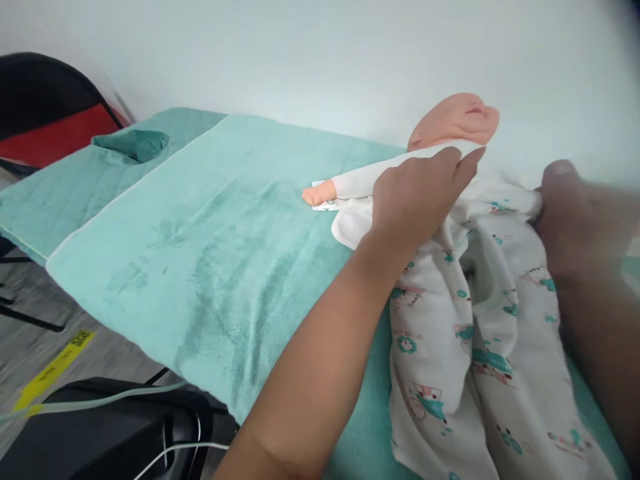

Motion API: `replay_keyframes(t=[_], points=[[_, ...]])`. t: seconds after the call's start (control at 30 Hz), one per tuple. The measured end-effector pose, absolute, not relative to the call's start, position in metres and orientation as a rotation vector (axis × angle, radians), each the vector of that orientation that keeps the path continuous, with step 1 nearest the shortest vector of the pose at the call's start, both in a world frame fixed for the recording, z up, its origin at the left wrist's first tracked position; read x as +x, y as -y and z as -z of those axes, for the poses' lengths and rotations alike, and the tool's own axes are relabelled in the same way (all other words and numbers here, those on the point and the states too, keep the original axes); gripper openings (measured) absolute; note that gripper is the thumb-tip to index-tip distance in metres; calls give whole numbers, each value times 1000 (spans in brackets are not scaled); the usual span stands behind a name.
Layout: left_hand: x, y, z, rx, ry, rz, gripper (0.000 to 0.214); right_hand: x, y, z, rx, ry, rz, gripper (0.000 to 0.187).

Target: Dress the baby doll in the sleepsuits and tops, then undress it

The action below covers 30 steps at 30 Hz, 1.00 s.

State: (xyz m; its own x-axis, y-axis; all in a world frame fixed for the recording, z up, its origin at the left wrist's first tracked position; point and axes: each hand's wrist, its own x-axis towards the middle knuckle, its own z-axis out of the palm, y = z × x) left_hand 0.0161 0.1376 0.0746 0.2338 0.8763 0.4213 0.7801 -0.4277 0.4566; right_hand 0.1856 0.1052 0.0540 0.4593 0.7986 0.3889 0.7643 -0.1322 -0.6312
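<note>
A baby doll (453,123) lies on its back on a teal towel (215,240), head toward the wall. It wears white clothing printed with teal figures (480,333). Its left arm in a white sleeve (357,183) stretches out, ending in a small bare hand (317,194). My left hand (420,193) rests flat on the doll's chest and upper arm, fingers together and stretched out. My right hand (565,220), blurred at the frame's right, grips the garment's edge near the doll's other shoulder, thumb on top.
The towel covers a table with a teal sheet (75,187) and a folded teal cloth (133,143) at the far left. A black and red chair (50,120) stands behind. Black equipment with white cables (150,433) sits below the table edge. Yellow tape (53,370) marks the floor.
</note>
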Motion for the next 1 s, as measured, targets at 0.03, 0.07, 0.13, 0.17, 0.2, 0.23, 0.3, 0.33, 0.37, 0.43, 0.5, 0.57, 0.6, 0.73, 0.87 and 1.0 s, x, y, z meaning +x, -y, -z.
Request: replay_keyframes(t=[0.03, 0.07, 0.13, 0.17, 0.2, 0.23, 0.3, 0.33, 0.37, 0.43, 0.5, 0.57, 0.6, 0.73, 0.87, 1.0], points=[[15, -139, -75, 2325, -1603, -953, 47, 190, -100, -51, -1904, 1255, -56, 45], [15, -139, -75, 2303, -1618, -948, 48, 194, -95, -49, -1915, 1212, -78, 46], [14, -141, -75, 2273, -1649, -944, 50, 199, -83, -45, -1960, 1184, -186, 47], [14, -142, -75, 2266, -1668, -944, 50, 200, -77, -44, -1986, 1184, -245, 48], [14, -143, -75, 2264, -1688, -948, 50, 201, -72, -43, -2007, 1175, -290, 48], [14, -144, -74, 2268, -1700, -954, 50, 201, -69, -43, -2019, 1163, -328, 49], [15, -146, -73, 2278, -1714, -971, 50, 199, -65, -44, -2000, 1146, -375, 52], [15, -147, -72, 2280, -1719, -982, 50, 199, -65, -44, -1981, 1143, -385, 53], [16, -147, -71, 2282, -1722, -992, 51, 198, -65, -44, -1960, 1145, -399, 53], [16, -148, -69, 2281, -1727, -1001, 51, 198, -67, -44, -1916, 1155, -431, 53], [17, -149, -68, 2280, -1732, -1009, 50, 199, -69, -44, -1876, 1170, -469, 53], [17, -149, -68, 2278, -1743, -1024, 50, 200, -70, -44, -1852, 1179, -494, 54], [17, -149, -67, 2278, -1744, -1034, 50, 200, -70, -43, -1846, 1182, -500, 54], [18, -150, -66, 2272, -1728, -1082, 50, 200, -70, -44, -1829, 1196, -514, 55], [19, -151, -66, 2231, -1718, -1122, 49, 200, -71, -43, -1811, 1192, -509, 56], [20, -152, -66, 2210, -1703, -1153, 47, 199, -72, -43, -1801, 1192, -514, 57]])
